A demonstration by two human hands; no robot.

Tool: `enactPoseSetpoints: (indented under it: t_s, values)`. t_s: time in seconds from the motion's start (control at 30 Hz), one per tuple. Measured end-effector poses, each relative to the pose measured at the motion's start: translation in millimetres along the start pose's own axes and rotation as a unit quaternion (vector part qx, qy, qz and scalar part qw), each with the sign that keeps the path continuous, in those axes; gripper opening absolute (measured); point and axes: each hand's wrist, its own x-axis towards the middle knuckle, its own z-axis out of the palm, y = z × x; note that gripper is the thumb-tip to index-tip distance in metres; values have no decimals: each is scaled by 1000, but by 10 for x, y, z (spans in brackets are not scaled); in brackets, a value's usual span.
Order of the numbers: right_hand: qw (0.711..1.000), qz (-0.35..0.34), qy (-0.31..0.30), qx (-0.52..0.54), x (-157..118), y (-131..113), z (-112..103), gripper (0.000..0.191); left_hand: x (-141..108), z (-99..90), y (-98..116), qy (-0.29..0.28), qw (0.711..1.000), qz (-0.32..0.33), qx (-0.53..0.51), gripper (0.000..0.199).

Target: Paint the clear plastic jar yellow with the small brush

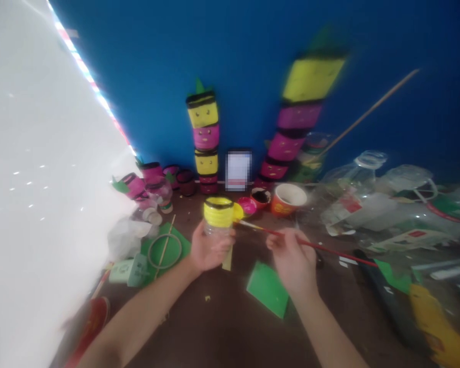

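My left hand is wrapped round the clear lower part of a small plastic bottle piece. Its upper band is painted yellow, with a black rim at the open top. Between the fingers of my right hand is a long red paintbrush, its pale bristle end pointing left toward the yellow band. The tip lies close to the yellow paint pot, behind the bottle piece; whether it touches anything I cannot tell. Beside that pot are a pink paint pot and a cup with dark paint.
Stacked yellow and pink painted containers stand against the blue wall, with a taller stack to the right. A paper cup, clear plastic bottles, green sheet, tape ring and yellow-handled tool lie about the brown table.
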Motion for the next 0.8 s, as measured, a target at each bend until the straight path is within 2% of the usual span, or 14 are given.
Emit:
enactPoseSetpoints:
  t_s: [0.13,0.4,0.6,0.8]
  values:
    - [998,15,-58,-5,-50,2,44,19,4,15,-19,14,1000,19,-19,58]
    - [999,-22,27,-12,41,30,-33,21,4,-18,-8,-19,999,7,-29,60]
    - [999,11,-41,-14,-30,30,18,20,3,30,-25,3,999,18,-42,58]
    - [999,-17,16,-27,25,50,-14,20,-14,62,-18,19,998,34,-50,52]
